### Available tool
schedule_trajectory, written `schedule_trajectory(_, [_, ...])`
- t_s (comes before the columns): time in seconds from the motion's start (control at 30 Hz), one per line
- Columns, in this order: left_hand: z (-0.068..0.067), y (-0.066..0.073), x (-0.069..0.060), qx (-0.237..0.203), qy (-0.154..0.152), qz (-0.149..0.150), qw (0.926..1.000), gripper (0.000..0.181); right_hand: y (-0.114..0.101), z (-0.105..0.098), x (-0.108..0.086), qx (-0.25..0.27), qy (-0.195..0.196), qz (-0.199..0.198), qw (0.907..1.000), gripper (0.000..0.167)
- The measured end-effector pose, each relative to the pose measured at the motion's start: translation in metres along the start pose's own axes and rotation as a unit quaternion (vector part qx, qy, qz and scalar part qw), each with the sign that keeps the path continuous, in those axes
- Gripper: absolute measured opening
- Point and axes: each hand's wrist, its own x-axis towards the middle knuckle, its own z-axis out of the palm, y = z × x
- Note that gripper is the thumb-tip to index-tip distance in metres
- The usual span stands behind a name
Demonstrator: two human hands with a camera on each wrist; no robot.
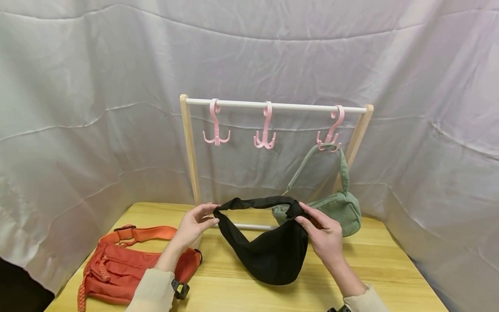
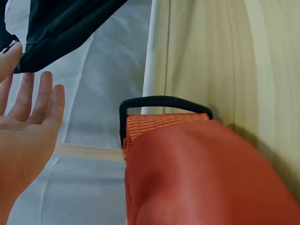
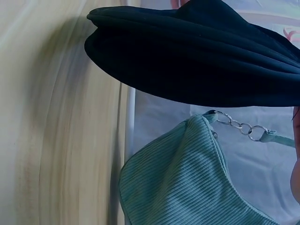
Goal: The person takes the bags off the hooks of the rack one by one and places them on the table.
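Note:
A black shoulder bag [image 1: 273, 255] hangs between both hands above the table, its strap [image 1: 257, 202] arched over the opening. My left hand [image 1: 196, 223] pinches the bag's left corner between thumb and fingers. At the right corner, where strap meets body, my right hand [image 1: 322, 232] grips the black fabric. In the left wrist view the left hand [image 2: 30, 112] shows its thumb at the black bag [image 2: 65, 28]. The right wrist view has the black bag [image 3: 187, 56] across the top, with the right hand [image 3: 296, 164] only partly in sight at the edge.
Behind stands a rack with a white rail [image 1: 241, 103]. Two pink hooks, left [image 1: 216, 123] and middle [image 1: 266, 128], hold nothing; the right pink hook [image 1: 331, 128] carries a green corduroy bag [image 1: 343, 212]. An orange-red bag [image 1: 128, 268] lies on the wooden table [image 1: 374, 264] at left.

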Motion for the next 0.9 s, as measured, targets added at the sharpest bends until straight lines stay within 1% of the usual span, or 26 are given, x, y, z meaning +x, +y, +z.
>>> schedule_trajectory(0.13, [0.0017,-0.0043,-0.0025,-0.040,-0.003,-0.002,0.9992,0.045,-0.0013,0.0002,-0.0012,0.020,0.014,0.013,0.9996,0.040])
schedule_trajectory(0.2, [0.0023,-0.0055,-0.0035,-0.046,-0.001,-0.008,0.9989,0.044,-0.0016,0.0000,-0.0021,0.027,0.019,0.024,0.9991,0.038])
schedule_trajectory(0.3, [0.0027,-0.0070,-0.0048,-0.055,0.006,-0.003,0.9985,0.042,-0.0015,-0.0001,-0.0026,0.036,0.027,0.031,0.9985,0.037])
schedule_trajectory(0.47, [0.0038,-0.0078,-0.0054,-0.059,0.025,0.029,0.9975,0.036,-0.0019,0.0003,-0.0018,0.043,0.040,0.039,0.9975,0.037])
schedule_trajectory(0.57, [0.0037,-0.0077,-0.0059,-0.055,0.036,0.038,0.9971,0.034,-0.0019,0.0001,-0.0025,0.029,0.044,0.064,0.9966,0.037])
schedule_trajectory(0.73, [0.0022,-0.0062,-0.0075,-0.045,0.051,0.030,0.9972,0.033,-0.0022,-0.0009,-0.0049,-0.012,0.044,0.114,0.9924,0.037])
schedule_trajectory(0.9, [-0.0003,-0.0041,-0.0087,-0.047,0.057,0.035,0.9966,0.031,-0.0010,-0.0021,-0.0066,-0.021,0.041,0.135,0.9898,0.037])
